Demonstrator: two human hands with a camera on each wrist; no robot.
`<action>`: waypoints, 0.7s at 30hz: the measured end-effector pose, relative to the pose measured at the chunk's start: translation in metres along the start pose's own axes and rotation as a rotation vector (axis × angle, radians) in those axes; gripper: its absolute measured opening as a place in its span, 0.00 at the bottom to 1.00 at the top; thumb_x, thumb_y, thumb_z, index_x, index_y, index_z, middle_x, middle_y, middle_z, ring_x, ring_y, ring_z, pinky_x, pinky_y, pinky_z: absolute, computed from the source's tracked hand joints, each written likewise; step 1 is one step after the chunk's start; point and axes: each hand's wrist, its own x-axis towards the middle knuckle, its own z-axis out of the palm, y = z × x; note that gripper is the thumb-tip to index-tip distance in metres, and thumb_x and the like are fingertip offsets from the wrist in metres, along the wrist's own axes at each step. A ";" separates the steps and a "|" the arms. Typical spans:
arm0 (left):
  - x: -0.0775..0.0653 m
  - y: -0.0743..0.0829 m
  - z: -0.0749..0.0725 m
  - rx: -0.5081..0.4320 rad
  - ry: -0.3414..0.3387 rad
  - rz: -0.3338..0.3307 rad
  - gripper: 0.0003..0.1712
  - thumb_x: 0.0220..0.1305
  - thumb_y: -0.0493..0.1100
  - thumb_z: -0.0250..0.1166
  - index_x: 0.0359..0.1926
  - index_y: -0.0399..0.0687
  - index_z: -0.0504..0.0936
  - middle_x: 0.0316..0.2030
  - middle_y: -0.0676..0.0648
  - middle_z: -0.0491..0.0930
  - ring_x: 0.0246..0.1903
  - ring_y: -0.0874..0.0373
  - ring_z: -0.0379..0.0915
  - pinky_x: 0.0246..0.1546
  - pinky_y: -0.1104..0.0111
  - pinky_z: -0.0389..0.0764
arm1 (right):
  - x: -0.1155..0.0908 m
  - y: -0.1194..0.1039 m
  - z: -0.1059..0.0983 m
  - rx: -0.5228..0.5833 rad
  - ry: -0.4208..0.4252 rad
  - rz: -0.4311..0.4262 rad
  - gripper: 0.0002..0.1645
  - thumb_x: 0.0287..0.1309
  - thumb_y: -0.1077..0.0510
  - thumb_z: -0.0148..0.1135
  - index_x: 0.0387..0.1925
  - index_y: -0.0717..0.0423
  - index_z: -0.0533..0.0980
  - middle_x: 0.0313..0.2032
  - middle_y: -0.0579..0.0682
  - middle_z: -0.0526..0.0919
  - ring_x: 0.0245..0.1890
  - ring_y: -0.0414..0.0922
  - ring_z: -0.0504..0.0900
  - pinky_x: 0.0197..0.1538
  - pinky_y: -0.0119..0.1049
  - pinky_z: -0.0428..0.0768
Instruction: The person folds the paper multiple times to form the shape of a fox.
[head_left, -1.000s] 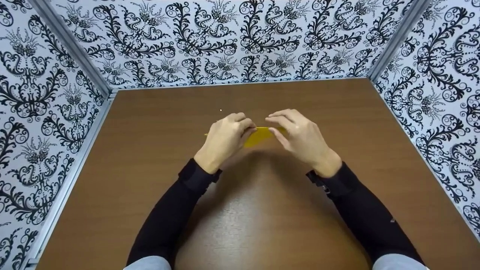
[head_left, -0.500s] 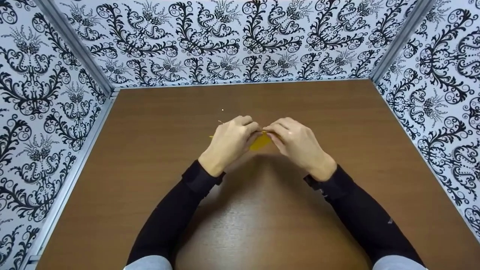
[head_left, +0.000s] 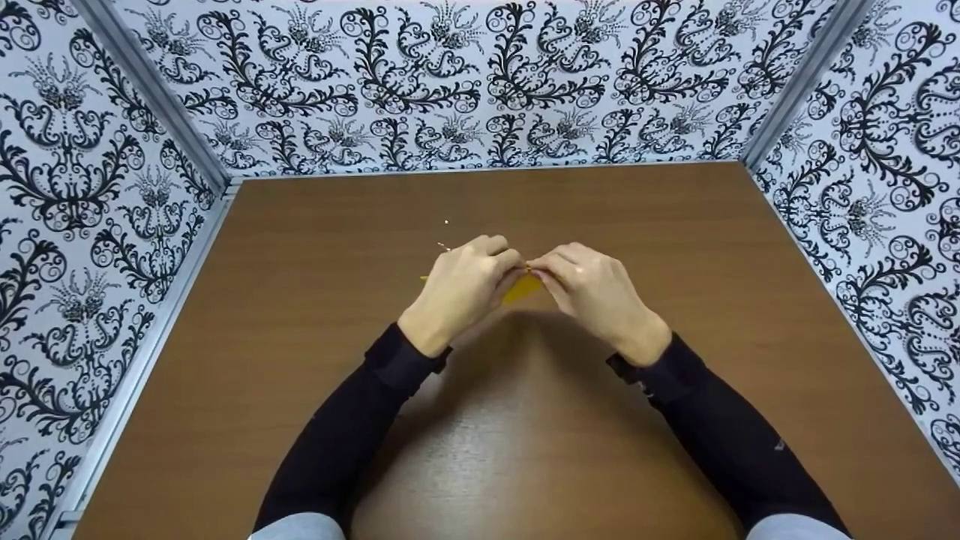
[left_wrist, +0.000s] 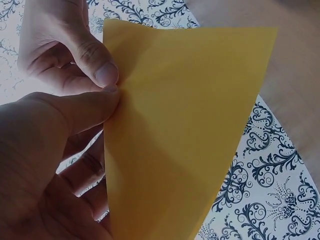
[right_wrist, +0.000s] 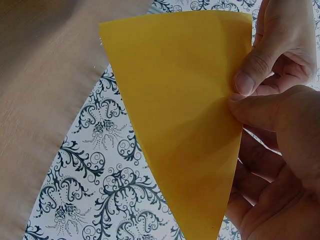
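Note:
A piece of yellow paper [head_left: 520, 289] hangs from both hands over the middle of the table, mostly hidden by them in the head view. My left hand [head_left: 463, 286] pinches its upper edge between thumb and fingers. Right beside it, my right hand [head_left: 598, 294] pinches the same edge, the two thumb tips nearly meeting. In the left wrist view the yellow paper [left_wrist: 185, 110] spreads as a broad panel that narrows downward, slightly creased by the thumbs. The right wrist view shows the other side of the paper [right_wrist: 180, 90], likewise tapering downward.
The brown wooden table [head_left: 480, 450] lies below the hands. Small pale scraps [head_left: 444, 246] lie on it just beyond my left hand. Patterned black-and-white panels [head_left: 480, 82] with metal posts enclose the back and both sides.
My right hand, with thumb and fingers spread apart a second ago, has moved left to the left hand and now pinches the paper's edge. Both hands have come slightly nearer the body.

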 end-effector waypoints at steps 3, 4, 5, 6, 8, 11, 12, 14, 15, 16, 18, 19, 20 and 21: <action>0.000 0.000 -0.002 -0.009 -0.008 0.000 0.12 0.85 0.49 0.73 0.43 0.48 0.94 0.37 0.48 0.87 0.40 0.50 0.88 0.39 0.56 0.95 | 0.000 0.000 -0.001 0.016 0.016 -0.010 0.05 0.75 0.61 0.80 0.48 0.57 0.93 0.40 0.52 0.96 0.39 0.51 0.93 0.43 0.48 0.95; 0.000 0.000 -0.002 -0.012 -0.011 0.000 0.12 0.85 0.49 0.73 0.43 0.49 0.94 0.37 0.49 0.87 0.40 0.50 0.88 0.39 0.56 0.95 | 0.000 0.000 -0.001 0.025 0.019 -0.012 0.05 0.74 0.62 0.80 0.48 0.57 0.93 0.39 0.52 0.96 0.38 0.52 0.93 0.42 0.48 0.95; 0.000 0.000 -0.003 -0.015 -0.013 0.001 0.12 0.85 0.49 0.73 0.43 0.49 0.94 0.37 0.49 0.87 0.41 0.50 0.88 0.39 0.56 0.95 | 0.000 0.000 -0.001 0.031 0.020 -0.015 0.05 0.74 0.62 0.81 0.47 0.58 0.93 0.39 0.52 0.96 0.38 0.52 0.93 0.41 0.48 0.95; 0.001 0.000 -0.004 -0.019 -0.015 0.003 0.11 0.85 0.49 0.73 0.43 0.49 0.94 0.37 0.49 0.88 0.41 0.50 0.88 0.40 0.56 0.95 | 0.000 0.000 -0.001 0.039 0.020 -0.014 0.05 0.73 0.62 0.81 0.47 0.58 0.94 0.38 0.52 0.96 0.37 0.52 0.93 0.41 0.48 0.95; 0.001 0.000 -0.004 -0.024 -0.019 0.010 0.11 0.85 0.50 0.73 0.44 0.50 0.95 0.37 0.49 0.88 0.41 0.51 0.88 0.40 0.57 0.95 | 0.000 0.001 -0.002 0.055 0.017 -0.006 0.04 0.73 0.62 0.81 0.46 0.58 0.94 0.37 0.53 0.96 0.36 0.52 0.93 0.40 0.48 0.94; 0.001 -0.001 -0.006 -0.027 -0.017 0.022 0.11 0.85 0.50 0.73 0.44 0.51 0.95 0.37 0.50 0.89 0.41 0.51 0.87 0.41 0.59 0.95 | 0.001 0.001 -0.003 0.070 0.006 0.010 0.05 0.73 0.62 0.81 0.47 0.58 0.94 0.37 0.53 0.97 0.35 0.52 0.94 0.40 0.48 0.94; 0.001 -0.001 -0.006 -0.028 -0.016 0.025 0.11 0.85 0.50 0.73 0.44 0.51 0.95 0.37 0.50 0.89 0.41 0.51 0.87 0.42 0.59 0.95 | 0.001 0.001 -0.003 0.074 0.004 0.014 0.05 0.73 0.62 0.81 0.47 0.58 0.94 0.37 0.53 0.97 0.35 0.52 0.94 0.40 0.48 0.94; 0.001 -0.002 -0.007 -0.030 -0.014 0.031 0.11 0.85 0.50 0.73 0.44 0.51 0.95 0.37 0.50 0.90 0.41 0.51 0.88 0.43 0.60 0.95 | 0.002 0.000 -0.004 0.084 -0.001 0.018 0.05 0.73 0.61 0.82 0.47 0.58 0.94 0.37 0.53 0.97 0.35 0.52 0.94 0.41 0.48 0.95; 0.001 -0.003 -0.007 -0.032 -0.013 0.034 0.11 0.85 0.49 0.73 0.44 0.51 0.96 0.38 0.50 0.90 0.41 0.52 0.88 0.43 0.60 0.95 | 0.002 0.000 -0.004 0.088 -0.002 0.018 0.06 0.73 0.62 0.82 0.47 0.58 0.95 0.37 0.53 0.97 0.35 0.52 0.94 0.40 0.47 0.95; 0.001 -0.003 -0.007 -0.034 -0.013 0.036 0.11 0.85 0.49 0.73 0.44 0.51 0.96 0.38 0.50 0.90 0.41 0.52 0.88 0.44 0.60 0.95 | 0.002 0.000 -0.005 0.093 0.000 0.016 0.06 0.72 0.62 0.82 0.47 0.58 0.95 0.37 0.53 0.97 0.35 0.52 0.94 0.40 0.47 0.94; 0.000 -0.004 -0.008 -0.042 -0.012 0.040 0.11 0.84 0.49 0.73 0.44 0.50 0.96 0.38 0.50 0.91 0.41 0.52 0.88 0.44 0.60 0.95 | 0.003 -0.001 -0.005 0.099 0.005 0.010 0.06 0.71 0.63 0.83 0.47 0.58 0.95 0.37 0.53 0.97 0.35 0.51 0.94 0.39 0.46 0.94; 0.000 -0.004 -0.008 -0.046 -0.011 0.041 0.11 0.85 0.49 0.73 0.44 0.50 0.96 0.38 0.50 0.91 0.41 0.52 0.88 0.45 0.60 0.95 | 0.003 -0.002 -0.006 0.103 0.007 0.009 0.06 0.71 0.63 0.83 0.47 0.58 0.95 0.37 0.53 0.97 0.34 0.51 0.94 0.39 0.46 0.94; 0.000 -0.004 -0.009 -0.050 -0.010 0.041 0.11 0.85 0.49 0.73 0.44 0.51 0.96 0.38 0.50 0.91 0.41 0.52 0.88 0.44 0.60 0.95 | 0.004 -0.002 -0.006 0.105 0.009 0.008 0.06 0.70 0.64 0.83 0.47 0.58 0.95 0.37 0.53 0.97 0.34 0.51 0.94 0.39 0.46 0.94; 0.000 -0.004 -0.009 -0.055 -0.008 0.042 0.11 0.85 0.49 0.73 0.44 0.51 0.96 0.37 0.50 0.90 0.40 0.52 0.88 0.44 0.60 0.95 | 0.004 -0.002 -0.006 0.106 0.011 0.006 0.06 0.70 0.64 0.83 0.47 0.58 0.95 0.37 0.53 0.97 0.34 0.51 0.94 0.38 0.46 0.94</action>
